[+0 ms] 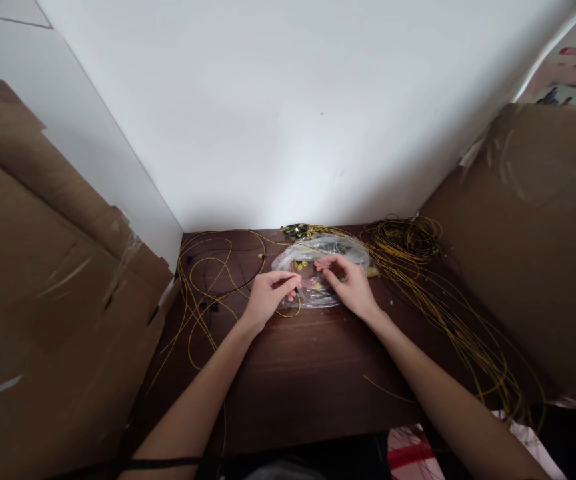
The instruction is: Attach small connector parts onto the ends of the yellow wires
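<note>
My left hand (274,293) is closed in a pinch on a thin yellow cable (298,311). A small dark piece shows at the cable just below the fingertips. My right hand (346,281) hovers over a clear plastic bag (318,301), its thumb and forefinger curved and apart, with nothing visible between them. Small yellow pieces (300,265) lie at the bag's opening, between the two hands. Behind the bag sits a cluster of black and yellow cable ends (296,231).
Loose yellow and black cables (208,267) sprawl on the left of the dark wooden table (288,380). A cable coil (405,239) and a long yellow bundle (448,320) occupy the right. Cardboard panels (43,287) flank both sides, and a white wall (288,120) rises behind.
</note>
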`<state>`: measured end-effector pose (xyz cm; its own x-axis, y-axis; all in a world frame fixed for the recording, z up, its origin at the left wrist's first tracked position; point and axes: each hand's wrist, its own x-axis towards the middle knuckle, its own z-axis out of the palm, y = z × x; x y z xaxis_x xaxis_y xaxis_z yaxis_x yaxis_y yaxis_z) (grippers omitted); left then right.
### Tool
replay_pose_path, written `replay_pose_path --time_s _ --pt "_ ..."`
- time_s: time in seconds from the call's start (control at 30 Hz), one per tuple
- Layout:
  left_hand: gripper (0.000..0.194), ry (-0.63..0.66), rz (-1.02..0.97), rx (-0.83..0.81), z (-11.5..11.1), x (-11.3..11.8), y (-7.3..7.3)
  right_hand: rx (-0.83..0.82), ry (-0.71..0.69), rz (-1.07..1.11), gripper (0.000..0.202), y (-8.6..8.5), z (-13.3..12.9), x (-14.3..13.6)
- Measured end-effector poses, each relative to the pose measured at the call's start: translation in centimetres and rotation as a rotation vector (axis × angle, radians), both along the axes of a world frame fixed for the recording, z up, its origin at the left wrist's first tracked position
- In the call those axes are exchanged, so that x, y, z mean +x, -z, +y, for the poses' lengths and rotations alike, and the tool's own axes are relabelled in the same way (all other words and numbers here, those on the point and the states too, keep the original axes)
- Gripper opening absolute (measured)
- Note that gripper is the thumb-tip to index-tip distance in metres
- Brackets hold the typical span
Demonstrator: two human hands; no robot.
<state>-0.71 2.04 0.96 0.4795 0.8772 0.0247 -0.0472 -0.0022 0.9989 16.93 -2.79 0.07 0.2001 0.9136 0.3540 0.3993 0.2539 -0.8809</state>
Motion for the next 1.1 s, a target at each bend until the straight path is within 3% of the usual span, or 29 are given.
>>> replay_pose_path --time_s 0.17,0.3,0.43,0.57,0.7,0.87,1.1 --pt "0.020 0.000 0.017 0.016 0.0 0.1 0.1 0.082 0.158 -0.322 0.019 0.6 0.2 0.7" --pt "0.021 0.010 0.018 0.027 0.2 0.0 0.3 0.037 0.177 -0.611 0.022 1.3 0.8 0.7" --pt "0.020 0.012 0.032 0.032 0.3 0.0 0.4 -0.010 0.209 -0.754 0.022 1.5 0.9 0.1" --pt "0.020 0.025 0.040 0.041 0.2 0.0 0.6 -0.086 0.227 -0.851 0.017 0.6 0.8 -0.6" --pt "0.020 0.040 0.052 0.057 0.1 0.0 0.8 -0.271 0.237 -1.012 0.017 -1.3 1.8 -1.5" --pt "0.020 0.034 0.048 0.074 0.1 -0.3 0.8 -0.390 0.296 -0.976 0.013 -2.2 3.3 -2.1" --pt "0.022 0.053 0.041 0.081 0.3 -0.4 0.9 -0.126 0.359 -0.635 0.014 0.9 2.8 -1.3"
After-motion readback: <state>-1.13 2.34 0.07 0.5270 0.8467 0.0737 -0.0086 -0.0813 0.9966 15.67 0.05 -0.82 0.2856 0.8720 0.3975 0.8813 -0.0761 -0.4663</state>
